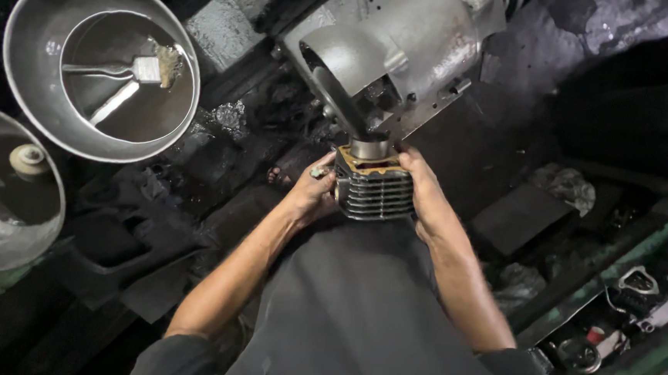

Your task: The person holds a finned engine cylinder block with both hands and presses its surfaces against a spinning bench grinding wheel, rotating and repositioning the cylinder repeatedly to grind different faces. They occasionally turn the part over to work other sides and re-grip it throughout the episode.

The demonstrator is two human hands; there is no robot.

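Both hands clasp a finned metal cylinder at the middle of the view. The left hand presses on its 9 o'clock side, fingers curled closed around the fins. The right hand wraps the 3 o'clock side, thumb lying along the top edge. A piston sits in the cylinder's top opening, under the grey engine case at 12 o'clock. At 10 o'clock a metal bowl holds a brush.

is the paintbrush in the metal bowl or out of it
In it. The paintbrush lies flat on the floor of the upper metal bowl, handle pointing left, away from both hands.
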